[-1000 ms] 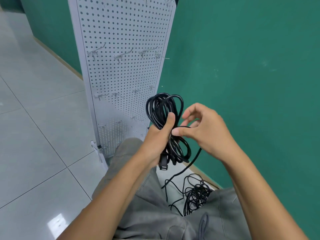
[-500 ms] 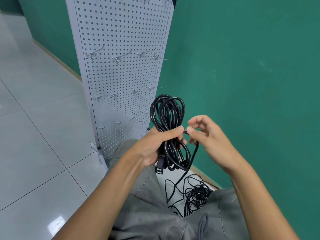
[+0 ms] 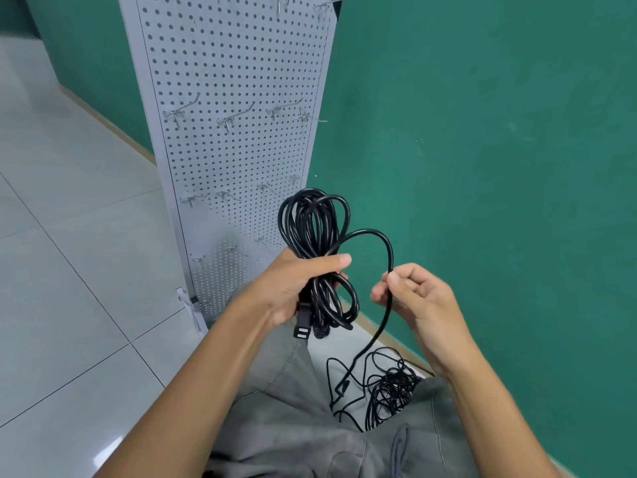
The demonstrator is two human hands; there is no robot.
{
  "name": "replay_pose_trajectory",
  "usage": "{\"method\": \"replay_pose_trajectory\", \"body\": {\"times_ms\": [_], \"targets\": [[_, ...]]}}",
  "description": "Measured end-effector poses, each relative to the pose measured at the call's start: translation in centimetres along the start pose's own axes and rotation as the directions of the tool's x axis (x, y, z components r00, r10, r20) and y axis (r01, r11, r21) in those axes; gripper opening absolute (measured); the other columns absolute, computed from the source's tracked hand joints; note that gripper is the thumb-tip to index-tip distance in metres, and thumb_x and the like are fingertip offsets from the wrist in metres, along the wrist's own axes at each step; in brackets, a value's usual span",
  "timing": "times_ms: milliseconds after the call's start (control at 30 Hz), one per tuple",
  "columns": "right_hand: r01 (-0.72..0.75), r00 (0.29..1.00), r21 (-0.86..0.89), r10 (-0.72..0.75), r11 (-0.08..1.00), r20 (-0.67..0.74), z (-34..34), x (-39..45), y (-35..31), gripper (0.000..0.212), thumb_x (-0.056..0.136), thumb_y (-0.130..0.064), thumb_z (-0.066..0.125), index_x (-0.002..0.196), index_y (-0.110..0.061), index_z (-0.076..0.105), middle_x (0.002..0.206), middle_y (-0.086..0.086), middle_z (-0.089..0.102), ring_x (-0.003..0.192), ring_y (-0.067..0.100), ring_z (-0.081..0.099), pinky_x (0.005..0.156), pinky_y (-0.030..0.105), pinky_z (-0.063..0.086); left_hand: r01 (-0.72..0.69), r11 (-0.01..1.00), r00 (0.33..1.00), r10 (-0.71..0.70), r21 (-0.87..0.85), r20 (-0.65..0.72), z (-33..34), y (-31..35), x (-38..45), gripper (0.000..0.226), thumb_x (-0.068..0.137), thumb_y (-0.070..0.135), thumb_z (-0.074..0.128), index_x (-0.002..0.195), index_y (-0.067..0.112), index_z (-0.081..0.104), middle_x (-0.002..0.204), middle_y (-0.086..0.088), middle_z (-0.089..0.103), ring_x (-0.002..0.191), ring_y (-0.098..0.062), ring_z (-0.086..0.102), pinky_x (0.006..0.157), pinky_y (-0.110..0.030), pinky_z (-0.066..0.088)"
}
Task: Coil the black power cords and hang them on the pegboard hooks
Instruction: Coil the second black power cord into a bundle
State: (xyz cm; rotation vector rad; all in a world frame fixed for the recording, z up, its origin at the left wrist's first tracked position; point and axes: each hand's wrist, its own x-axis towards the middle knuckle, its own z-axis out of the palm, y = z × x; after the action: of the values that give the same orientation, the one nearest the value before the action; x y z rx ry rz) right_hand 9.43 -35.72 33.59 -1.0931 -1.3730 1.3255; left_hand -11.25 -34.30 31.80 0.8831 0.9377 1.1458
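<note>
While the person crouches by the wall in grey trousers (image 3: pixel 310 426), a messy tangle of thin black cords (image 3: pixel 389 388) lies on the floor between their knees, right next to the green wall (image 3: pixel 499 167). Bit higher up, the left hand (image 3: pixel 293 291) is wrapped around the middle of a coiled black power cord (image 3: pixel 313 232), thumb pressed across the front of the bundle, with the connector end (image 3: pixel 302 326) dangling just below the palm. The right hand (image 3: pixel 420 298) pinches the loose strand (image 3: pixel 386 243) between thumb and forefinger; that strand arcs up out of the coil, comes down through the fingers and trails to the floor pile. Behind the hands stands a white pegboard (image 3: pixel 234 81) leaning near the wall, with rows of metal hooks (image 3: pixel 234 115) sticking out, none holding a cord. White floor tiles (image 3: pixel 69 236) spread off to the left.
</note>
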Motion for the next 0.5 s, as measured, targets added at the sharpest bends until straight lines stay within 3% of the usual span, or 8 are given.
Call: {"method": "replay_pose_trajectory", "body": {"times_ms": [133, 267, 333, 433, 500], "targets": [[0.060, 0.998, 0.057, -0.059, 0.997, -0.010, 1.9, 0.3, -1.6, 0.013, 0.090, -0.021, 0.065, 0.085, -0.010, 0.061, 0.122, 0.006, 0.071, 0.113, 0.014, 0.068, 0.102, 0.040, 0.055, 0.032, 0.999, 0.999, -0.034, 0.035, 0.037, 1.3, -0.9, -0.2, 0.013, 0.084, 0.023, 0.080, 0.083, 0.014, 0.070, 0.077, -0.004, 0.068, 0.076, -0.020, 0.068, 0.075, -0.036, 0.058], [0.058, 0.997, 0.171, -0.068, 0.984, 0.048, 3.2, 0.6, -2.3, 0.018, 0.102, -0.010, 0.055, 0.085, -0.011, 0.056, 0.140, -0.002, 0.061, 0.118, 0.006, 0.066, 0.082, 0.020, 0.057, 0.036, 0.999, 0.994, -0.031, -0.040, 0.103, 1.9, -1.2, -0.3, 0.018, 0.078, 0.027, 0.080, 0.090, 0.017, 0.073, 0.080, -0.002, 0.068, 0.085, -0.023, 0.067, 0.076, -0.036, 0.057], [0.067, 0.994, 0.170, -0.080, 0.983, 0.069, 3.5, 0.8, -2.4, 0.019, 0.100, -0.016, 0.060, 0.081, -0.017, 0.061, 0.147, -0.003, 0.055, 0.129, 0.010, 0.059, 0.086, 0.023, 0.056, 0.031, 0.999, 0.994, -0.026, -0.042, 0.109, 1.7, -1.0, -0.4, 0.030, 0.079, 0.027, 0.078, 0.105, 0.013, 0.073, 0.091, -0.004, 0.074, 0.092, -0.025, 0.071, 0.079, -0.039, 0.059], [0.105, 0.985, 0.079, -0.114, 0.991, 0.130, 3.5, 1.1, -2.7, 0.018, 0.096, -0.025, 0.069, 0.078, -0.023, 0.064, 0.149, -0.006, 0.054, 0.137, 0.018, 0.053, 0.103, 0.035, 0.050, 0.028, 0.999, 0.993, -0.024, -0.031, 0.114, 1.4, -0.8, -0.4, 0.048, 0.081, 0.028, 0.077, 0.126, 0.013, 0.069, 0.121, -0.013, 0.074, 0.108, -0.030, 0.071, 0.096, -0.051, 0.055], [0.121, 0.976, 0.021, -0.123, 0.992, 0.179, 3.1, 1.1, -3.2, 0.018, 0.099, -0.016, 0.065, 0.082, -0.018, 0.061, 0.149, -0.006, 0.054, 0.134, 0.014, 0.056, 0.101, 0.030, 0.051, 0.044, 0.997, 0.992, -0.036, -0.062, 0.124, 1.4, -0.8, -0.5, 0.048, 0.083, 0.029, 0.078, 0.127, 0.014, 0.069, 0.125, -0.017, 0.071, 0.115, -0.036, 0.069, 0.100, -0.053, 0.053]]}}
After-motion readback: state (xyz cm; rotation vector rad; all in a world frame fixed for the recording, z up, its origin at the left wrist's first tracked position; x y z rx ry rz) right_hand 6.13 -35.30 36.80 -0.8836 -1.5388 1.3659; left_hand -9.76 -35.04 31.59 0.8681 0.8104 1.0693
